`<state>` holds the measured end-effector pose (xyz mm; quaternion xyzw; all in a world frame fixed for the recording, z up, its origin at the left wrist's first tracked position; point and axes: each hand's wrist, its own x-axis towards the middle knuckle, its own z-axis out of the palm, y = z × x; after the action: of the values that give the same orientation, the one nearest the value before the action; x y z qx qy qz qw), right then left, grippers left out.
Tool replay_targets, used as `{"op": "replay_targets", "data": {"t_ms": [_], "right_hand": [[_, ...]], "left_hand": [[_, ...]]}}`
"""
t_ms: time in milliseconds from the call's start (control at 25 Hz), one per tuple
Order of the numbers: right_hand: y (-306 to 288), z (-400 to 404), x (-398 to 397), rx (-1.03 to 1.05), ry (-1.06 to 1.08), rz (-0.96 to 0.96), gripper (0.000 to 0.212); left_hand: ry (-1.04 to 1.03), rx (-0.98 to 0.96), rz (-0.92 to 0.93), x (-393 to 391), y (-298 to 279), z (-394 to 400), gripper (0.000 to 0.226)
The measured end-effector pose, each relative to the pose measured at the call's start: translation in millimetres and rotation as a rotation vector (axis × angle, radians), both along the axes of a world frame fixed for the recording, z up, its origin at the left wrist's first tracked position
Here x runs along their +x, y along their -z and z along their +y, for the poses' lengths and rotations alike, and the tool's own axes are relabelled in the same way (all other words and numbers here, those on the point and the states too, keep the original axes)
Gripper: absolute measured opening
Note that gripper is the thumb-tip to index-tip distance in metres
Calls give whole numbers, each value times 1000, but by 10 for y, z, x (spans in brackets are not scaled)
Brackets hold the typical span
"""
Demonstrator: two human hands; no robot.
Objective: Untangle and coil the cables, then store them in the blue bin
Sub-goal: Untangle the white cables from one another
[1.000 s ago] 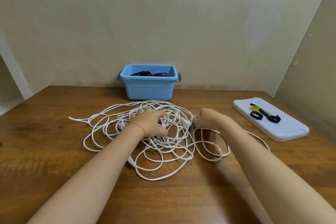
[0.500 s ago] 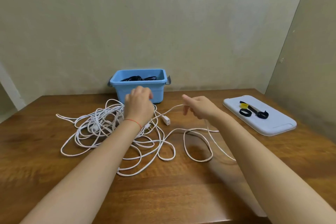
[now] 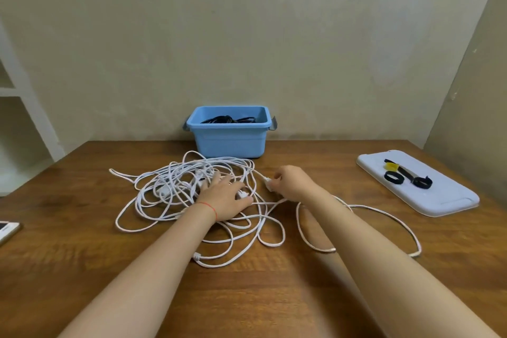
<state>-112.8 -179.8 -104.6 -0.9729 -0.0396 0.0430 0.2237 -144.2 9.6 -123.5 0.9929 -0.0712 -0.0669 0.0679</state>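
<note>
A tangle of white cables (image 3: 175, 186) sprawls over the middle of the wooden table. My left hand (image 3: 223, 197) lies flat on the tangle, fingers spread and pressing the strands down. My right hand (image 3: 290, 184) pinches a white plug (image 3: 267, 182) at a cable end, just right of the pile. From that hand a long white loop (image 3: 384, 211) trails to the right. The blue bin (image 3: 230, 134) stands at the back against the wall, with black cables (image 3: 225, 119) inside it.
A white lid or tray (image 3: 439, 200) lies at the right, carrying black and yellow strap ties (image 3: 406, 175). A phone (image 3: 5, 230) sits at the table's left edge. White shelving (image 3: 16, 123) stands beyond the left corner.
My left hand has come down from above the pile to lie flat on it. My right hand now pinches the plug close to the pile, and the loop has spread rightward.
</note>
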Motion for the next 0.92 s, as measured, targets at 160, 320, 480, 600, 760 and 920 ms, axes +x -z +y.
{"op": "replay_targets", "data": {"t_ms": [160, 320, 480, 600, 760, 920], "right_hand": [[191, 331, 88, -31, 26, -76, 24], [-166, 477, 11, 324, -6, -99, 10], [-695, 416, -261, 556, -225, -28, 21], [-719, -17, -116, 568, 42, -266, 33], [-404, -980, 50, 438, 672, -391, 35], [-185, -741, -3, 270, 417, -45, 38]], "left_hand": [[82, -264, -210, -59, -26, 178, 39], [-115, -291, -621, -40, -144, 342, 34], [0, -286, -565, 81, -384, 129, 43], [-85, -377, -489, 91, -536, 81, 33], [-182, -572, -419, 0, -564, 398, 41], [-104, -671, -248, -115, -743, -1, 42]]}}
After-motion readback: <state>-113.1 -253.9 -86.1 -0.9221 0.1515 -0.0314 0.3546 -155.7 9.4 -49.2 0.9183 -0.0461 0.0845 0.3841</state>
